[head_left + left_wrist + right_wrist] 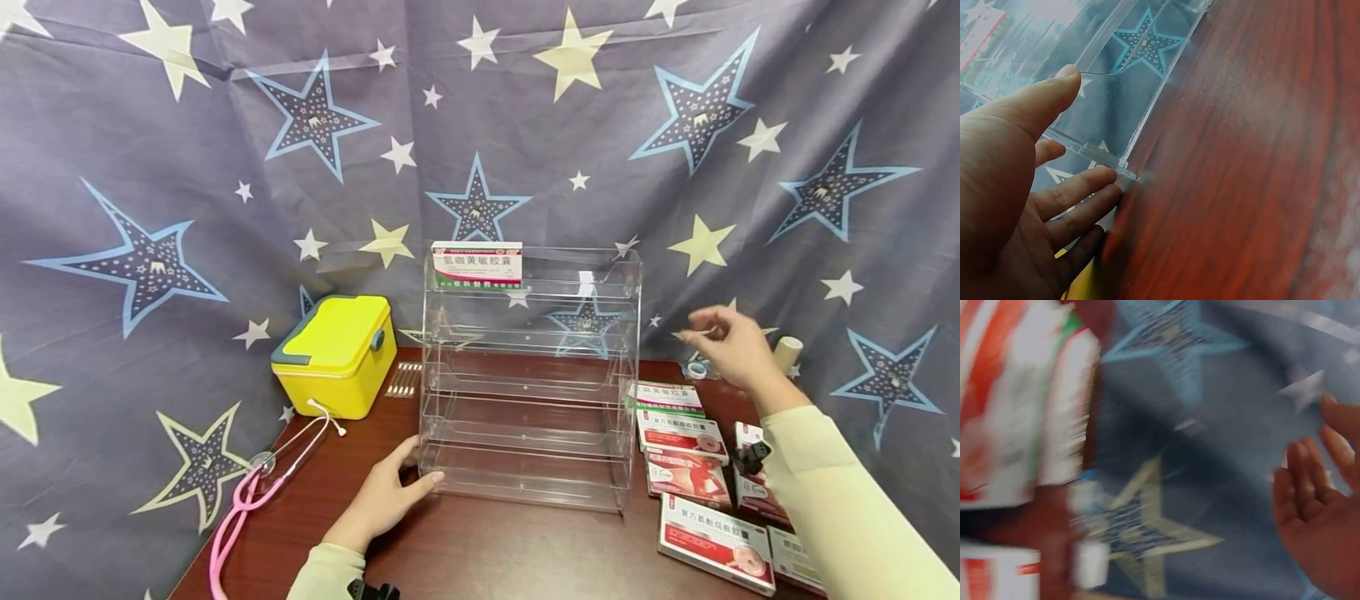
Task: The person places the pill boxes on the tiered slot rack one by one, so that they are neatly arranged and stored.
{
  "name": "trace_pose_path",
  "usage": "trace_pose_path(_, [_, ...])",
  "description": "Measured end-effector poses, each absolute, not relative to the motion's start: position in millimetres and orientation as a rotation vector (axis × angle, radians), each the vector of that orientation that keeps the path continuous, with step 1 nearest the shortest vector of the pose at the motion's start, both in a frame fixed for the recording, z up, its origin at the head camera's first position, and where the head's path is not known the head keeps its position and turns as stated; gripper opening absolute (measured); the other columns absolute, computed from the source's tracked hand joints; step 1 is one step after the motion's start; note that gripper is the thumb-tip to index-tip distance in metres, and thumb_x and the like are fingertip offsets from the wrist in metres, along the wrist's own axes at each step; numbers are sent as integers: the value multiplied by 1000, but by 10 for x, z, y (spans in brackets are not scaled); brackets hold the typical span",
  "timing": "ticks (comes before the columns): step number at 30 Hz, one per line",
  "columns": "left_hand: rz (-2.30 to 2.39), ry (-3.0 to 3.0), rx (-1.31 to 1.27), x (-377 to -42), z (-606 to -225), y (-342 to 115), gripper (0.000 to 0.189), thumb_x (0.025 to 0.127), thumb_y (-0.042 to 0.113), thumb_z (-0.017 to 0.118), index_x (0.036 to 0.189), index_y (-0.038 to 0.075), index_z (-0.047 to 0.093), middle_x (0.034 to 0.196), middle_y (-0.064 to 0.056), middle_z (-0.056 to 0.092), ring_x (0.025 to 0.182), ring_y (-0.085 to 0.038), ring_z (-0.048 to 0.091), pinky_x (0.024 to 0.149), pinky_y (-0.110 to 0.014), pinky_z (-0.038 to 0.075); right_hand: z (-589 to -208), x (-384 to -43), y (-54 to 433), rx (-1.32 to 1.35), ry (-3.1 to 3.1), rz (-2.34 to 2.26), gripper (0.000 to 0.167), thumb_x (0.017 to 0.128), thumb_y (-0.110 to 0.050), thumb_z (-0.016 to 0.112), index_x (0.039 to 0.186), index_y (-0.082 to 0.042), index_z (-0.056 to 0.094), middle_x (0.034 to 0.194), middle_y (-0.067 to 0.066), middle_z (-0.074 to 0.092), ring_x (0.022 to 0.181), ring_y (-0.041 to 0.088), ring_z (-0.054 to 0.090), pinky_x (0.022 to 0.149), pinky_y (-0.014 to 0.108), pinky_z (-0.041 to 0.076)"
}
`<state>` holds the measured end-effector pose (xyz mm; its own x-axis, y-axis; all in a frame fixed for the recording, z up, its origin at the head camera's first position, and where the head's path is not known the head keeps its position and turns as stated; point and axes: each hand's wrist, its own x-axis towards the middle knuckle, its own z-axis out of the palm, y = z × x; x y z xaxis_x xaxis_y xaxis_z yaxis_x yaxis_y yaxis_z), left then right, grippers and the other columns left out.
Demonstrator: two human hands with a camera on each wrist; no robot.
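Observation:
A clear stepped acrylic rack [525,433] stands on the wooden table, with one medicine box [477,265] on its top tier at the left. At the rack's lower left corner is my left hand [386,493], its thumb across the front and its fingers along the side. The left wrist view shows these fingers [1075,187] loosely extended, fingertips right at the rack's edge. My right hand [726,346] hangs in the air right of the rack, fingers loosely bent and nothing in them. Below it lie medicine boxes in red, white and green, the nearest one a capsule box [667,396].
More boxes, such as a red and white one [716,542], lie in rows along the right. A yellow lidded case [333,354] stands at the left, beside a pink stethoscope [240,508] and several small vials [405,379]. A starred curtain hangs behind. Tape rolls [697,369] sit at back right.

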<state>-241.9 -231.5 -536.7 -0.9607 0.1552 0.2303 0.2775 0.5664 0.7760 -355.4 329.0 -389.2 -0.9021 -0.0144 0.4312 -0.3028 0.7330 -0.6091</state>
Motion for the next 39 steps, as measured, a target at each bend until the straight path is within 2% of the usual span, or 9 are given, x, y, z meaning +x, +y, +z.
trace_pose_path(3, [-1361, -2667, -351, -2419, -5366, -2323, 68, 90, 41, 85, 148, 25, 55, 112, 8, 72, 112, -16, 66, 101, -47, 49, -4254, -3678, 3515, 286, -2727, 1011, 43, 99, -26, 75, 129, 4, 64, 122, 28, 66, 105, 40, 65, 80, 38, 54])
trace_pose_path(8, [-1370, -2681, -342, -2415, -5363, -2315, 68, 89, 43, 85, 148, 26, 55, 115, 8, 72, 111, -14, 66, 101, -47, 48, -4612, -3744, 3700, 286, -2904, 993, 48, 97, -19, 75, 132, 11, 61, 128, 34, 62, 110, 47, 63, 89, 56, 52])
trace_pose_path(15, [-1338, -2662, -361, -2415, -5378, -2303, 68, 90, 42, 84, 149, 23, 55, 113, 6, 72, 110, -16, 66, 98, -48, 50, -4788, -3766, 3738, 353, -2980, 1038, 48, 94, -6, 77, 130, 19, 58, 126, 38, 61, 114, 53, 61, 89, 56, 54])
trace_pose_path(21, [-1366, -2672, -346, -2412, -5365, -2302, 69, 89, 43, 85, 149, 24, 55, 112, 10, 72, 111, -13, 66, 101, -47, 49, -4865, -3813, 3754, 321, -3038, 996, 52, 90, -5, 81, 131, 16, 59, 126, 37, 62, 118, 55, 58, 94, 61, 50])
trace_pose_path(26, [-1392, -2687, -330, -2418, -5363, -2315, 70, 88, 45, 85, 149, 29, 55, 112, 11, 71, 112, -12, 65, 103, -47, 47, -4948, -3860, 3759, 310, -3020, 986, 53, 84, -4, 85, 127, 16, 60, 123, 36, 63, 116, 53, 59, 94, 62, 49])
trace_pose_path(34, [-1404, -2681, -339, -2421, -5372, -2318, 70, 88, 45, 85, 149, 29, 55, 111, 10, 71, 114, -14, 65, 104, -48, 46, -4966, -3858, 3754, 319, -2997, 1024, 57, 83, -1, 85, 131, 17, 58, 127, 39, 60, 113, 52, 61, 88, 57, 54])
trace_pose_path(39, [-1403, -2678, -339, -2409, -5352, -2314, 69, 88, 44, 85, 149, 28, 55, 111, 9, 72, 114, -15, 65, 104, -49, 46, -4984, -3859, 3764, 308, -2962, 969, 61, 82, -2, 88, 132, 15, 58, 127, 37, 61, 112, 52, 61, 89, 60, 52])
